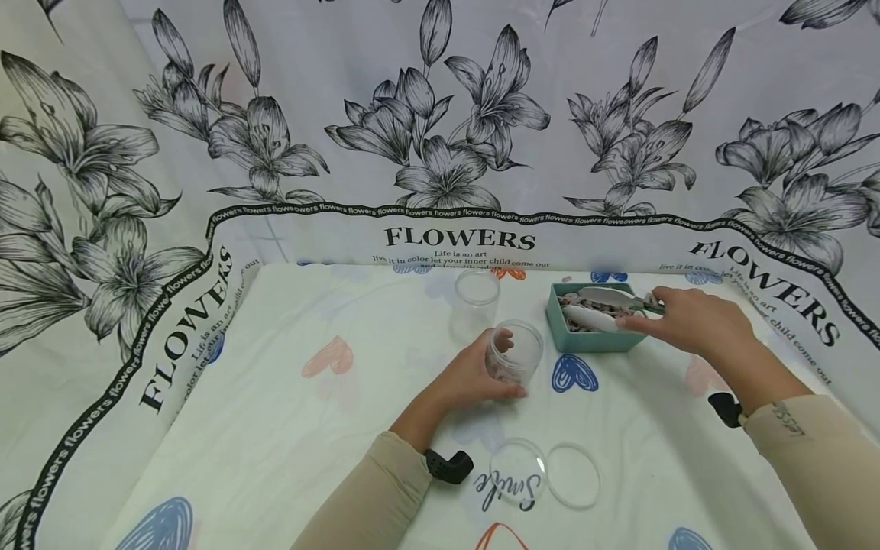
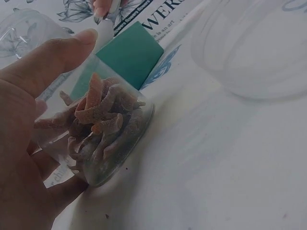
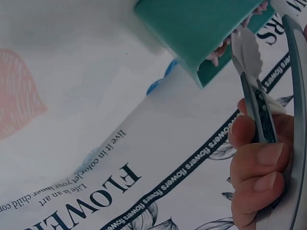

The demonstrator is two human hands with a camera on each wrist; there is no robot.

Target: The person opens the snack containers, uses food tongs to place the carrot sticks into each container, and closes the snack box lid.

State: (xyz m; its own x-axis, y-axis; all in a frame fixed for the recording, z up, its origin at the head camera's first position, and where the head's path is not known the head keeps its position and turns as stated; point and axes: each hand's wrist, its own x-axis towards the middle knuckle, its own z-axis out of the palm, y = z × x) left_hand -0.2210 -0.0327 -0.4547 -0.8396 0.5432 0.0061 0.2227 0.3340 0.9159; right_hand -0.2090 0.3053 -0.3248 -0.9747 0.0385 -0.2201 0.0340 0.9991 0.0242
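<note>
My left hand (image 1: 477,370) grips a clear plastic jar (image 1: 517,347), its thumb and fingers wrapped round the side. In the left wrist view, brown dried strips (image 2: 103,120) fill the lower part of that jar. My right hand (image 1: 701,317) holds a pair of tongs (image 3: 261,103) with grey handles and white scalloped tips. The tips reach into a teal box (image 1: 594,341) of similar pale brown strips (image 1: 571,302). Whether the tips grasp any strips is hidden.
A second clear jar (image 1: 476,302) stands behind the held jar. Near the front lie a clear round lid (image 1: 517,441) and a thin ring-like disc (image 1: 596,489), side by side. White cloth with printed hearts (image 1: 330,357) covers the table, and a flower-print curtain (image 1: 440,114) hangs behind.
</note>
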